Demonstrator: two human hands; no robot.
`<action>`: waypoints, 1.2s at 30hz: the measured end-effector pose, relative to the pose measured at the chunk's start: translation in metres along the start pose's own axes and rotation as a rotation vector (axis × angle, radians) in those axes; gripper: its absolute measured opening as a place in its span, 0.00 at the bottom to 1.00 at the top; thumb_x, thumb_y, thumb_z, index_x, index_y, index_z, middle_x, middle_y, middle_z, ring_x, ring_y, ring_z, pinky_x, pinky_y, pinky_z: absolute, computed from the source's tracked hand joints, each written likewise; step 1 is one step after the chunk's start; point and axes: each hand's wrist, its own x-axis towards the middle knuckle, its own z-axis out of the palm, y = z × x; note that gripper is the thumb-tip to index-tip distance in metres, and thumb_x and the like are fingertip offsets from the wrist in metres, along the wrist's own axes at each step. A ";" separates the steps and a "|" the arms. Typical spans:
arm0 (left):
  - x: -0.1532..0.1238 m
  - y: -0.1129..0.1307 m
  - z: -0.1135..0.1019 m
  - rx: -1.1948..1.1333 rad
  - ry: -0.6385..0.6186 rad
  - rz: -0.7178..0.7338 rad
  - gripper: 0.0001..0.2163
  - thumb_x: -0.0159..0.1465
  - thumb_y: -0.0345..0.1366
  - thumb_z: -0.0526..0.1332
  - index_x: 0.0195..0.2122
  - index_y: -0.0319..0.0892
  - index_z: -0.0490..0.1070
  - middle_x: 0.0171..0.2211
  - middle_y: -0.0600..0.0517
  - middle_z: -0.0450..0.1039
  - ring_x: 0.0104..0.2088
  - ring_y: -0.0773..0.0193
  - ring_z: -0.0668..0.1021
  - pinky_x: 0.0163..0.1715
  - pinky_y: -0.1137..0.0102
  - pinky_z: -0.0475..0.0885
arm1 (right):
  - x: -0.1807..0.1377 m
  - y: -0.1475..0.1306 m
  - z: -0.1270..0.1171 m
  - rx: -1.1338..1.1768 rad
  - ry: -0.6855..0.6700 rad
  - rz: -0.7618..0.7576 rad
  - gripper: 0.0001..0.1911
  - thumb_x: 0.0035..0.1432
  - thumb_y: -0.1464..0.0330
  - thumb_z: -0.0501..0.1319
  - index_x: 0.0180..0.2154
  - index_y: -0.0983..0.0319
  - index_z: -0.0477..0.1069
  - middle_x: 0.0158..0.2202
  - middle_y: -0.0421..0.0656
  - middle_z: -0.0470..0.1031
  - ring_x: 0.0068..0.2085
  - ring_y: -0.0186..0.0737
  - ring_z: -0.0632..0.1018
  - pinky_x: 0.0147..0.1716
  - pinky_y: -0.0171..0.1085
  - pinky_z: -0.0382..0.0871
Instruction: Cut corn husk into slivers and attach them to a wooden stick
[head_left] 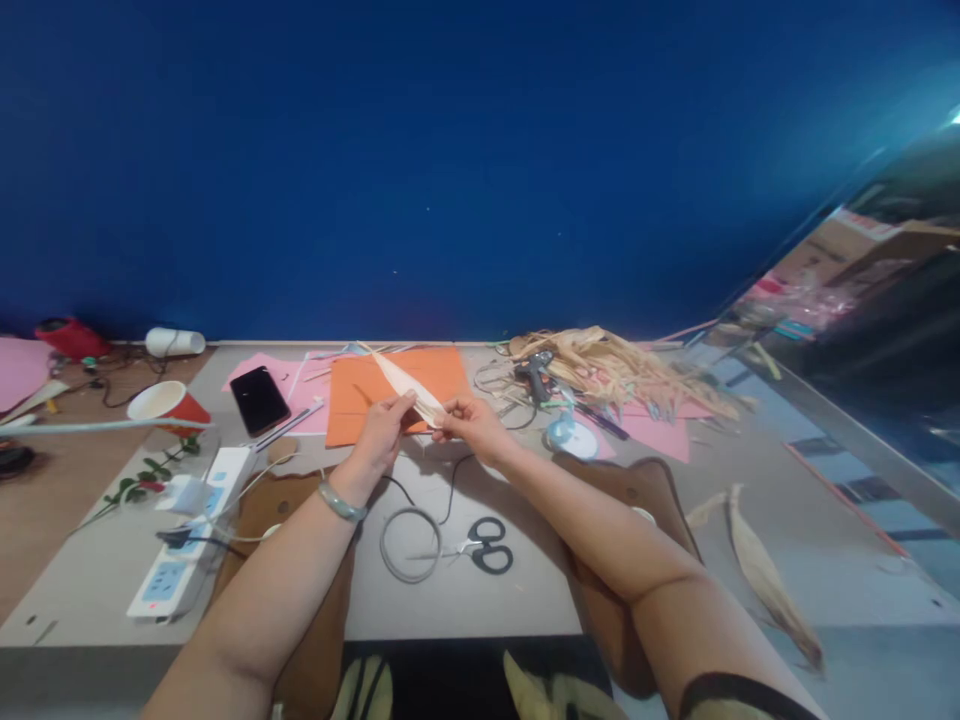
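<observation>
Both hands hold one long pale corn husk strip (405,385) above the table, over an orange paper sheet (360,390). My left hand (384,430), with a grey-green bangle on its wrist, pinches the strip from the left. My right hand (469,425) pinches its lower end from the right. The strip's tip points up and to the left. Below the hands lie a coil of wire (410,545) and black-handled scissors (480,548).
A pile of dried husks (615,370) with a glue gun (536,375) lies at the back right. A black phone (259,398), red paper cup (169,405) and white power strip (191,535) sit left. A loose husk (765,570) lies right; a tape roll (570,437) sits near it.
</observation>
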 end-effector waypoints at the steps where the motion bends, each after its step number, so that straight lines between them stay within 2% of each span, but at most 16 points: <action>1: -0.001 0.001 0.000 0.012 -0.005 0.005 0.15 0.51 0.45 0.66 0.28 0.35 0.74 0.27 0.46 0.77 0.30 0.60 0.78 0.37 0.65 0.71 | 0.000 0.002 0.000 0.016 0.008 0.001 0.17 0.41 0.61 0.70 0.29 0.64 0.68 0.22 0.39 0.75 0.23 0.32 0.76 0.25 0.32 0.70; 6: -0.006 -0.001 0.000 0.214 -0.068 0.101 0.13 0.50 0.41 0.68 0.30 0.35 0.75 0.29 0.47 0.78 0.32 0.61 0.77 0.37 0.67 0.70 | -0.002 0.011 0.001 -0.008 0.097 -0.040 0.18 0.41 0.61 0.70 0.28 0.64 0.66 0.19 0.36 0.73 0.22 0.33 0.76 0.23 0.32 0.70; 9: -0.007 -0.001 -0.001 0.289 -0.030 0.136 0.11 0.49 0.38 0.68 0.29 0.36 0.76 0.28 0.48 0.78 0.31 0.62 0.77 0.36 0.68 0.70 | -0.002 0.011 0.001 -0.037 0.103 -0.073 0.16 0.44 0.61 0.68 0.30 0.64 0.66 0.19 0.36 0.73 0.21 0.32 0.76 0.23 0.31 0.70; 12: -0.006 0.001 -0.002 0.250 -0.002 0.156 0.10 0.49 0.37 0.69 0.30 0.36 0.76 0.29 0.48 0.78 0.32 0.62 0.77 0.39 0.67 0.70 | -0.001 0.010 0.000 -0.016 0.088 -0.096 0.15 0.47 0.60 0.66 0.30 0.63 0.65 0.19 0.37 0.74 0.20 0.32 0.75 0.23 0.31 0.69; 15: -0.006 0.004 -0.003 0.157 -0.032 0.127 0.11 0.48 0.36 0.69 0.31 0.36 0.76 0.31 0.47 0.78 0.34 0.61 0.78 0.41 0.65 0.70 | 0.001 0.009 -0.001 0.021 0.054 -0.089 0.16 0.48 0.60 0.65 0.31 0.63 0.64 0.20 0.37 0.75 0.21 0.34 0.77 0.23 0.32 0.70; 21: -0.007 0.005 -0.004 0.049 -0.176 0.072 0.13 0.50 0.38 0.68 0.34 0.36 0.76 0.33 0.45 0.77 0.35 0.59 0.78 0.38 0.64 0.71 | 0.000 0.007 -0.004 0.070 -0.062 -0.010 0.17 0.50 0.59 0.64 0.34 0.61 0.61 0.25 0.39 0.77 0.25 0.36 0.79 0.25 0.33 0.70; 25: -0.008 0.003 -0.004 0.034 -0.168 0.105 0.11 0.54 0.39 0.65 0.34 0.37 0.75 0.30 0.48 0.77 0.32 0.62 0.77 0.37 0.66 0.71 | -0.001 0.006 -0.005 -0.005 -0.100 -0.035 0.16 0.49 0.60 0.65 0.31 0.62 0.61 0.22 0.37 0.75 0.23 0.33 0.77 0.24 0.31 0.68; 29: -0.007 0.000 -0.004 0.076 -0.146 0.166 0.10 0.56 0.40 0.63 0.33 0.37 0.75 0.31 0.48 0.76 0.34 0.62 0.77 0.39 0.66 0.71 | -0.002 0.009 -0.003 -0.052 -0.021 -0.103 0.16 0.48 0.62 0.66 0.28 0.62 0.61 0.21 0.36 0.73 0.19 0.29 0.72 0.21 0.29 0.65; 33: -0.007 -0.005 -0.004 0.215 -0.209 0.165 0.11 0.54 0.39 0.65 0.34 0.37 0.74 0.30 0.48 0.76 0.32 0.62 0.77 0.36 0.67 0.70 | -0.002 0.016 0.000 -0.066 0.074 -0.127 0.16 0.48 0.60 0.65 0.28 0.61 0.60 0.20 0.34 0.72 0.18 0.30 0.71 0.19 0.30 0.63; 36: -0.005 -0.006 -0.006 0.292 -0.126 0.145 0.10 0.54 0.40 0.65 0.29 0.37 0.74 0.25 0.51 0.74 0.28 0.64 0.75 0.32 0.69 0.70 | -0.001 0.016 0.001 -0.102 0.078 -0.103 0.16 0.50 0.57 0.63 0.29 0.61 0.60 0.21 0.36 0.73 0.19 0.31 0.72 0.19 0.30 0.63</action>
